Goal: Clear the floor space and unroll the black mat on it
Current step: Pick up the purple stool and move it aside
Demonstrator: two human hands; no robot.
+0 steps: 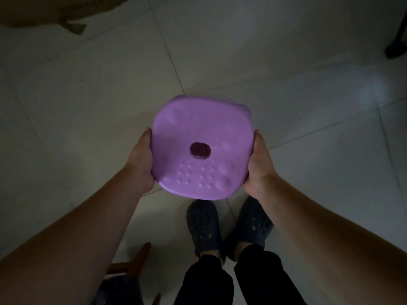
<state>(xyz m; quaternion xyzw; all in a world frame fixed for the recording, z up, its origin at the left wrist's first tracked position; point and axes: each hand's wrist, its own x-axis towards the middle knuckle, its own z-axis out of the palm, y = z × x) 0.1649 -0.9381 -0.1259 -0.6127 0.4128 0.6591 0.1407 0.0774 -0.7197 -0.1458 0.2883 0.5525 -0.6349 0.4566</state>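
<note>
Dim room, pale glossy tiled floor (286, 89) with thin grout lines, a light glare on the right. Person stood on it in dark perforated clogs (203, 225) and black trousers. A wooden chair frame (134, 263) sat near left at the bottom edge, a dark stand foot (395, 50) far right, a tan fabric edge (44, 14) far left.

Purple plastic stool (201, 148), rounded-square seat with a centre hole and dimples, was off the floor, held out in front above the feet. Left hand (141, 161) gripped its left rim, right hand (259, 166) gripped its right rim, fingers curled under and out of sight, thumbs along the edge.

Black mat: not in view, location unknown.

Step looked like clearing: stool was being carried out of the space. Unrolling not started. Next move probably needs a put-down spot outside the open tile area, e.g. by the chair or a wall, legs landing flat, then both hands free to fetch the mat.
</note>
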